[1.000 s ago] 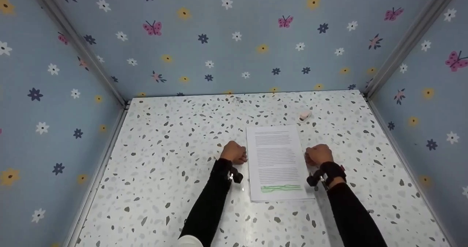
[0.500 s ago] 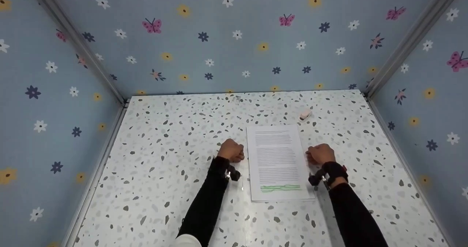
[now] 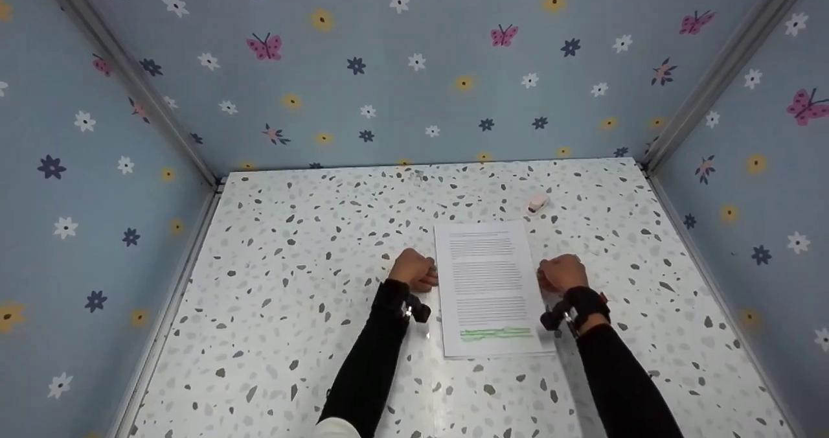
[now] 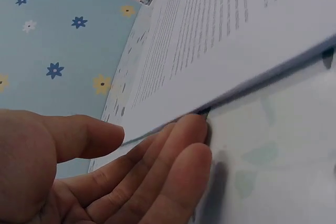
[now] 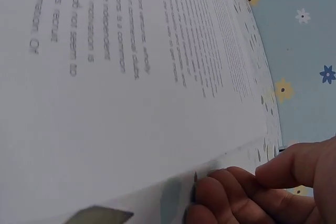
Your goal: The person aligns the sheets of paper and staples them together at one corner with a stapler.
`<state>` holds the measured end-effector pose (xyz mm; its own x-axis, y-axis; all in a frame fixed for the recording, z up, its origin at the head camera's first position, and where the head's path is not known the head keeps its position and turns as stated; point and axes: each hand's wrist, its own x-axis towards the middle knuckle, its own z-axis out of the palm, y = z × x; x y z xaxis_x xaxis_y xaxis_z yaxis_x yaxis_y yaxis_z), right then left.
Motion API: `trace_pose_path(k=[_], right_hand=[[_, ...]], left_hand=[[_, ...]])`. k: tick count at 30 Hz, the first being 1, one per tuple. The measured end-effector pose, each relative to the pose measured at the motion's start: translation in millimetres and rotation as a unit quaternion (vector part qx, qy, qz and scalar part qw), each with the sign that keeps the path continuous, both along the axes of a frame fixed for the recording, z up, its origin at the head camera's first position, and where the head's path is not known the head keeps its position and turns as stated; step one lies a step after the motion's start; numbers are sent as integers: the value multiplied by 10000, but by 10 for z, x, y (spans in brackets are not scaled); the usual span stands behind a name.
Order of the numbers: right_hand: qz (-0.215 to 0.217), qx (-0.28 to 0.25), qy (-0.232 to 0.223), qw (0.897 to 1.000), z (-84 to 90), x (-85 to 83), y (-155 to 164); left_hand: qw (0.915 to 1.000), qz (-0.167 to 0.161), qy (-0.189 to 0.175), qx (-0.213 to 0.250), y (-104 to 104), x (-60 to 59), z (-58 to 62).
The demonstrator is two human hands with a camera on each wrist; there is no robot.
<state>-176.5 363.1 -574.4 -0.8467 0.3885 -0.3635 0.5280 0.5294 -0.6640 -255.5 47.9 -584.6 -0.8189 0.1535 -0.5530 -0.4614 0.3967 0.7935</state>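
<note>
left hand (image 3: 412, 269) nearer paper (image 3: 487, 282) edge

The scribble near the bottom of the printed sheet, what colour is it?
Green scribble, across the sheet; clearest in the head view.

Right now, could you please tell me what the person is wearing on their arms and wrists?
Both arms are in long black sleeves, left sleeve and right sleeve, reaching to the wrists. Each wrist carries a black strap with a small black camera: left wrist camera, right wrist camera. The left hand and right hand are bare, with no gloves or rings visible. A bit of white cloth shows at the left upper arm.
</note>
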Motion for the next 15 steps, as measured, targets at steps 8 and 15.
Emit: trace_pose_path(k=[8,15], right_hand=[[4,368,-29,9993,-31,-15,-103],[49,86,-159,9998,-17,-48,-59]], left_hand=[[9998,172,27,-105,82,41,-25],[9998,148,-61,-82,74,42,12]])
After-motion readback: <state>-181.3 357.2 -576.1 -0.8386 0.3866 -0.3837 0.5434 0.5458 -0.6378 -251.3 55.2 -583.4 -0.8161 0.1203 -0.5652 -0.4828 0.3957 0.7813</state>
